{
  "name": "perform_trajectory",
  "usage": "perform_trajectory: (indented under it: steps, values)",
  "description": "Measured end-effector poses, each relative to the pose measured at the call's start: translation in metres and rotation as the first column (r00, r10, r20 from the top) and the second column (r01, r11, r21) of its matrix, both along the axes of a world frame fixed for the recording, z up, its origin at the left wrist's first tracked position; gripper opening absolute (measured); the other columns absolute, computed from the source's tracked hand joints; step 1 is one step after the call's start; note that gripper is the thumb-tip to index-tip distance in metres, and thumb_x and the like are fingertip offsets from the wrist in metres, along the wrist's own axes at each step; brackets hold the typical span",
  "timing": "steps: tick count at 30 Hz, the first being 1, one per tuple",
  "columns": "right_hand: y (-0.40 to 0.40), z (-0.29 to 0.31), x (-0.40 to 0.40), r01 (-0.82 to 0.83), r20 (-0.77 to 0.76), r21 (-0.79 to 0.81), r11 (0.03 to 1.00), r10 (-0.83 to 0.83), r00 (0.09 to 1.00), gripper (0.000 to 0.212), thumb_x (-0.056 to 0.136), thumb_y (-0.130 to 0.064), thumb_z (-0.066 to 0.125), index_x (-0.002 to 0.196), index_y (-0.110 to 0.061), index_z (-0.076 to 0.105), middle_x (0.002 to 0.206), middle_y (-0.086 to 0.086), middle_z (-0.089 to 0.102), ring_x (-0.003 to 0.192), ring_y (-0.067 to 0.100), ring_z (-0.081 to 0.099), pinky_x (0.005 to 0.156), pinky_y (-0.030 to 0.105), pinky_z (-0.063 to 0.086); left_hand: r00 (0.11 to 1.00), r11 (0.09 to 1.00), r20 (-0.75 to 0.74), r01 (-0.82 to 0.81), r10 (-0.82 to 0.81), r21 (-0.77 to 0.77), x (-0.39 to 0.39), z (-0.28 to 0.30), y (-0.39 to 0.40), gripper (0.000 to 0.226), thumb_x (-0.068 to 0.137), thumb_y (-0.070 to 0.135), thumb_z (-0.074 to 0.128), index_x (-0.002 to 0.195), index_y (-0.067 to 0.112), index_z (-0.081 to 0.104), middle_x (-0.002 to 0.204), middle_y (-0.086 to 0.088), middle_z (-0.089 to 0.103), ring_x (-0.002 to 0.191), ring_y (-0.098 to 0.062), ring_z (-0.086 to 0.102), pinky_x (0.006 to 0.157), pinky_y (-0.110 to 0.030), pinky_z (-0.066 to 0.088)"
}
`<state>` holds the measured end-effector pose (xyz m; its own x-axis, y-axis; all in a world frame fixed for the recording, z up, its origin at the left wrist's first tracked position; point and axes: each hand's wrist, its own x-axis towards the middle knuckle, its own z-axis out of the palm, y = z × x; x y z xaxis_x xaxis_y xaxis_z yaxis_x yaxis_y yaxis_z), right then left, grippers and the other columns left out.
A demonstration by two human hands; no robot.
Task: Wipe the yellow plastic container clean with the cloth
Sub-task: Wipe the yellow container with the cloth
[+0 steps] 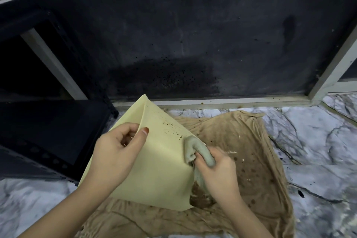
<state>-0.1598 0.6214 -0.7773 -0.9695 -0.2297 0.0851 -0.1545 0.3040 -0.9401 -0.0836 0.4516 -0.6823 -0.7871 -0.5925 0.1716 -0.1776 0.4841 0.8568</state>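
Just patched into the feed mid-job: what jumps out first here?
The pale yellow container fills the centre, tilted on edge and gripped at its rim by the left hand. The right hand presses a bunched grey cloth against its side, just below a scatter of dark specks. A stained tan cloth is spread underneath on the marble floor.

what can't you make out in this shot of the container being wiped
- Inside of the container, head view: only outer faces show, so it cannot be judged clean.
- Its left side: hidden by the left hand.
- Part of the cloth: bunched inside the right hand.
- Tan sheet under the container: covered by it and cut off by the bottom edge.
- Dark shelf at left: too dim for detail.
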Motion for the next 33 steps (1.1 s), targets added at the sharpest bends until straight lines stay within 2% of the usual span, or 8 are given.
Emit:
perform_trajectory:
  steps: [3,6,10,14,19,22,29,33]
  values:
    - [0.005,-0.011,0.002,0.019,-0.022,0.026,0.999,-0.018,1.000,0.012,0.074,-0.009,0.066,0.067,-0.018,0.065,0.069,0.003,0.062,0.075,0.001,0.054,0.061,0.008,0.038,0.998,0.998,0.017,-0.054,0.055,-0.014,0.000,0.001,-0.001,0.018,0.082,0.031,0.062,0.065,0.026,0.068,0.066,-0.011,0.062,0.049,-0.011,0.048,0.050,-0.022,0.039]
    - [0.009,-0.016,0.002,0.054,-0.013,0.029,0.998,-0.053,0.998,0.017,0.074,-0.009,0.067,0.065,-0.022,0.063,0.070,0.003,0.062,0.074,0.001,0.055,0.060,0.008,0.038,0.999,0.999,0.000,-0.046,0.046,-0.009,0.000,0.002,0.004,0.015,0.081,0.031,0.063,0.068,0.033,0.070,0.074,0.001,0.069,0.060,-0.022,0.057,0.048,-0.015,0.040]
    - [0.007,-0.009,0.010,0.061,-0.066,0.017,0.998,-0.059,0.996,0.027,0.073,-0.007,0.068,0.062,-0.031,0.061,0.068,-0.003,0.061,0.075,0.003,0.055,0.061,0.008,0.038,0.997,0.997,-0.034,-0.069,0.070,0.025,0.000,-0.001,0.006,0.019,0.081,0.024,0.065,0.063,0.028,0.069,0.062,-0.011,0.062,0.048,-0.012,0.046,0.043,-0.012,0.034]
    - [-0.015,0.022,0.029,0.003,-0.168,-0.111,0.994,-0.022,0.985,0.008,0.070,-0.028,0.059,0.076,-0.028,0.064,0.067,-0.005,0.059,0.070,0.002,0.056,0.060,0.009,0.040,0.996,0.997,-0.064,-0.066,0.069,0.048,0.001,-0.002,0.006,0.020,0.080,0.016,0.066,0.061,0.021,0.069,0.055,-0.012,0.051,0.045,-0.005,0.039,0.040,-0.008,0.029]
    - [-0.046,0.054,0.019,-0.109,-0.253,-0.084,0.990,0.084,0.964,0.010,0.076,-0.028,0.058,0.081,-0.024,0.065,0.073,-0.004,0.058,0.068,0.013,0.056,0.062,0.028,0.045,0.998,0.999,-0.060,0.015,-0.013,0.029,0.004,-0.007,0.004,0.018,0.080,0.015,0.067,0.066,0.026,0.070,0.072,-0.002,0.069,0.054,-0.004,0.054,0.048,-0.011,0.040]
    - [-0.053,0.049,0.003,-0.132,-0.258,-0.026,0.991,0.121,0.959,0.011,0.080,-0.024,0.059,0.086,-0.019,0.067,0.082,0.002,0.063,0.075,0.017,0.059,0.070,0.036,0.047,1.000,1.000,-0.008,0.002,-0.002,-0.011,0.005,-0.010,-0.003,0.014,0.079,0.029,0.061,0.068,0.024,0.067,0.062,0.000,0.063,0.050,-0.005,0.050,0.044,-0.011,0.036]
    - [-0.003,-0.017,-0.024,0.111,-0.152,0.159,0.981,-0.087,0.985,0.006,0.077,-0.013,0.067,0.081,-0.009,0.069,0.073,0.009,0.064,0.076,0.027,0.061,0.060,0.025,0.032,1.000,1.000,0.003,-0.025,0.025,-0.014,0.010,-0.014,-0.013,0.012,0.085,0.027,0.061,0.075,0.026,0.066,0.075,-0.011,0.063,0.054,-0.004,0.050,0.051,-0.023,0.039]
    - [0.028,-0.051,-0.006,0.245,-0.085,0.204,0.948,-0.232,0.969,0.007,0.075,-0.009,0.069,0.071,-0.011,0.064,0.062,-0.002,0.053,0.068,0.030,0.058,0.053,0.026,0.028,0.999,0.998,0.015,0.051,-0.050,-0.027,0.009,-0.014,-0.013,0.044,0.074,0.043,0.053,0.074,0.000,0.061,0.070,-0.029,0.054,0.059,-0.015,0.046,0.057,-0.031,0.034]
